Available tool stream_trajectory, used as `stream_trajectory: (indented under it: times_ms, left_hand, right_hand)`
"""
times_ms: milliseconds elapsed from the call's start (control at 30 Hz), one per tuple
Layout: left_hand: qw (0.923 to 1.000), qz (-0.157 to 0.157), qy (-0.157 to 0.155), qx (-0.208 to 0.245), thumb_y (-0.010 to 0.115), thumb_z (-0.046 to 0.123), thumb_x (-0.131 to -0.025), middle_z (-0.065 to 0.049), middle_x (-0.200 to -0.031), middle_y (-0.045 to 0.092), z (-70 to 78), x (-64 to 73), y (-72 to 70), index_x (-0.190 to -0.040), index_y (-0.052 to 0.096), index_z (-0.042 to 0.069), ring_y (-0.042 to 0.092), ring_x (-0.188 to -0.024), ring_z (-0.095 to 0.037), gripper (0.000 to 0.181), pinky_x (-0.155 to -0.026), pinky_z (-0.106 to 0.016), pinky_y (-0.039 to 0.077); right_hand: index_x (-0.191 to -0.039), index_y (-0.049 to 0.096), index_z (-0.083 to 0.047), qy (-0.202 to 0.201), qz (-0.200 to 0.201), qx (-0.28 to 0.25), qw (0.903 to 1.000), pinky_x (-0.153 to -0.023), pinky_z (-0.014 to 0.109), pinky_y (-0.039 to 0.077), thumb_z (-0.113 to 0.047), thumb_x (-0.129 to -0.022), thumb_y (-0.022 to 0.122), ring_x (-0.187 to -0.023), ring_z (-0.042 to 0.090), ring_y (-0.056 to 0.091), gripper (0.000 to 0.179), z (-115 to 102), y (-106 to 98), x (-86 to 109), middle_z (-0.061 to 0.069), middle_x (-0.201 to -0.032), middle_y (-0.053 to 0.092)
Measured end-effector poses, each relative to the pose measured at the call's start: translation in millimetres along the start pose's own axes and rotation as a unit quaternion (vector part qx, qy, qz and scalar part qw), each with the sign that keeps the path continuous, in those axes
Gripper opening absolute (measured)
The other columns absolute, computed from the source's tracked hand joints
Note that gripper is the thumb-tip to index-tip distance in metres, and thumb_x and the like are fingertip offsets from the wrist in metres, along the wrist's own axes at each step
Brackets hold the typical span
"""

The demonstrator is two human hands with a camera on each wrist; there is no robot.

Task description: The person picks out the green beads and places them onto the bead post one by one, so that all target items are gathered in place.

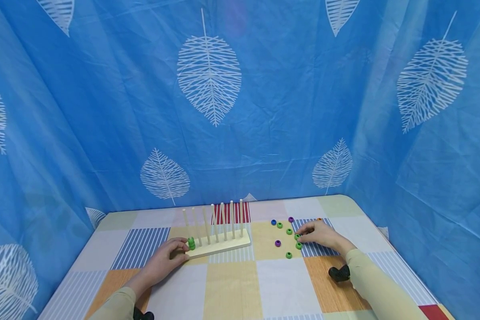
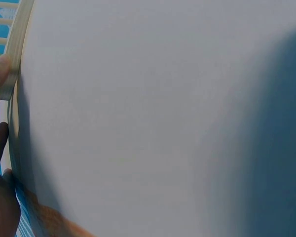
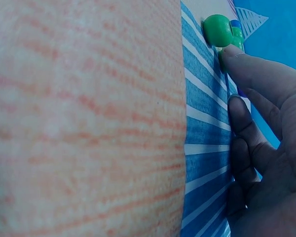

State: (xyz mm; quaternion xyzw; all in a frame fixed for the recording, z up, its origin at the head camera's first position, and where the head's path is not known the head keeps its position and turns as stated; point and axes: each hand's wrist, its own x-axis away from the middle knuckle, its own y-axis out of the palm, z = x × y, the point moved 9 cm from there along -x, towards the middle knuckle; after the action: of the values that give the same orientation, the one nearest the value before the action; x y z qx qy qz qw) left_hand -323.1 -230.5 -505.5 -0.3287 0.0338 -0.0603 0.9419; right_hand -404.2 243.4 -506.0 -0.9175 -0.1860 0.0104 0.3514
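Observation:
A pale wooden peg board (image 1: 220,244) with a row of upright pegs lies on the cloth. Green beads (image 1: 191,243) are threaded low on its leftmost peg. My left hand (image 1: 166,261) grips the board's left end, its thumb along the near edge, also visible in the left wrist view where the thumb (image 2: 0,71) lies against the wood. Over on the right, my right hand (image 1: 322,234) pinches a green bead (image 1: 298,237) between thumb and fingertips. In the right wrist view the thumb partly hides that bead, and another green bead (image 3: 218,30) sits just beside it.
Loose beads lie around the right hand: several green ones, a purple bead (image 1: 278,243), another purple bead (image 1: 290,219), a blue bead (image 1: 274,222) and an orange bead (image 1: 319,219). A patchwork cloth (image 1: 232,289) covers the table. Blue leaf-print curtains (image 1: 264,146) enclose the back and sides.

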Motion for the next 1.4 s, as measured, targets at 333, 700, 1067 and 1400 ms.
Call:
stream_trajectory:
  times_ms: [333, 700, 1067, 1400]
  left_hand:
    - [1.0000, 0.000, 0.005, -0.003, 0.077, 0.021, -0.094, -0.006, -0.138, 0.059, 0.1, -0.1, -0.6, -0.099, 0.069, 0.019, 0.047, -0.136, -0.036, 0.010, -0.117, -0.059, 0.031]
    - [1.0000, 0.001, -0.006, -0.004, 0.077, 0.020, -0.094, -0.007, -0.139, 0.058, 0.1, 0.1, -0.4, -0.100, 0.069, 0.019, 0.046, -0.137, -0.036, 0.010, -0.117, -0.058, 0.031]
    - [0.9999, 0.004, -0.007, -0.013, 0.077, 0.020, -0.094, -0.006, -0.139, 0.058, 0.7, 0.3, -1.2, -0.100, 0.069, 0.020, 0.046, -0.137, -0.036, 0.010, -0.117, -0.059, 0.031]
    - [0.9999, 0.004, -0.006, -0.013, 0.077, 0.020, -0.094, -0.006, -0.140, 0.058, -1.6, 0.0, -0.8, -0.101, 0.069, 0.020, 0.046, -0.137, -0.035, 0.010, -0.117, -0.058, 0.031]
  right_hand:
    - [-0.105, 0.078, -0.017, 0.004, 0.003, 0.003, 1.0000, -0.085, 0.038, 0.046, -0.028, -0.089, 0.081, -0.092, 0.020, 0.056, 0.019, 0, 0, 0.4, -0.001, -0.102, 0.069]
    - [-0.105, 0.078, -0.018, 0.002, 0.009, 0.012, 0.9999, -0.084, 0.038, 0.048, -0.029, -0.089, 0.081, -0.092, 0.019, 0.057, 0.020, 2, 0, -0.7, -0.002, -0.102, 0.069]
    - [-0.113, 0.076, -0.013, -0.002, 0.000, -0.009, 1.0000, -0.093, 0.045, 0.051, -0.030, -0.093, 0.076, -0.103, 0.020, 0.060, 0.026, -8, -11, 3.4, 0.001, -0.111, 0.069]
    - [-0.118, 0.073, -0.010, -0.056, 0.002, -0.009, 0.9984, -0.087, 0.046, 0.055, -0.032, -0.095, 0.074, -0.098, 0.019, 0.062, 0.032, -57, -41, -2.8, 0.004, -0.111, 0.070]
